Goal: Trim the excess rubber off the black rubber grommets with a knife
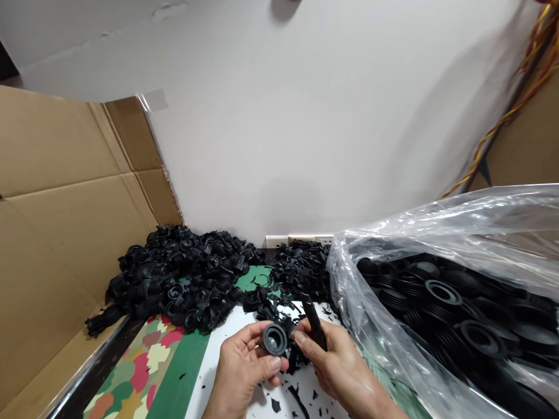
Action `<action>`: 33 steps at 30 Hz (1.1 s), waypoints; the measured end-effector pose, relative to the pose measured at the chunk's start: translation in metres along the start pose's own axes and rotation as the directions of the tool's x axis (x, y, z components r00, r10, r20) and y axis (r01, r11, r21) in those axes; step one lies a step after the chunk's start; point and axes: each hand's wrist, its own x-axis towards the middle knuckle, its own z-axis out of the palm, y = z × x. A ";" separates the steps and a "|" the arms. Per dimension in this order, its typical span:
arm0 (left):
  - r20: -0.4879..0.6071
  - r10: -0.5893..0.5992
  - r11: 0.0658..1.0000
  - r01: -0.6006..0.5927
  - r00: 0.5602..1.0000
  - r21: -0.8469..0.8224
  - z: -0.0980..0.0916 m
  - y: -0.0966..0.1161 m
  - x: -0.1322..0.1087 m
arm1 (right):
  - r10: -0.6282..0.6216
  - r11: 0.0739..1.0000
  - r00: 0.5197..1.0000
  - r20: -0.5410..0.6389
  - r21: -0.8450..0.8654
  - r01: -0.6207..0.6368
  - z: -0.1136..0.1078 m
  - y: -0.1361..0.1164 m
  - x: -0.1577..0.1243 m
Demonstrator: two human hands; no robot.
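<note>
My left hand (pixel 244 364) holds a black rubber bellows (pixel 275 339) between thumb and fingers, its round open end facing me. Close on its right, my right hand (pixel 336 355) is closed around a dark, slim tool (pixel 313 320) that slants up out of the grip; its exact kind is unclear. The thumb and index finger of that hand are pinched near the bellows, by some dark rubber whose attachment I cannot make out. Below both hands, black rubber scraps (pixel 275 405) lie scattered on a white board (pixel 227 337).
To the left is a heap of ribbed black rubber pieces (pixel 187 267), beside a cardboard sheet (pixel 65 192). A smaller pile of black scraps (pixel 301 265) lies by the wall (pixel 279 128). At right, a clear plastic bag (pixel 349 279) holds many rubber bellows (pixel 441 294).
</note>
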 end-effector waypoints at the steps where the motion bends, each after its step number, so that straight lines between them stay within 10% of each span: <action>1: -0.001 0.002 1.000 -0.002 1.000 0.005 0.000 0.000 0.000 | -0.007 1.000 1.000 0.006 -0.013 0.007 0.000 -0.001 0.000; 12: 0.060 0.030 0.999 -0.032 0.998 0.032 -0.005 -0.003 0.004 | -0.023 0.987 0.993 0.116 -0.154 0.040 0.005 -0.007 -0.004; 23: 0.057 0.033 0.996 -0.037 0.998 0.076 -0.007 -0.003 0.007 | -0.069 0.996 0.974 0.217 0.066 0.056 0.011 -0.002 -0.004; 33: -0.028 0.104 0.988 -0.100 0.994 0.117 -0.006 -0.003 0.008 | 0.069 0.993 0.994 -0.089 0.097 -0.061 0.004 0.003 0.001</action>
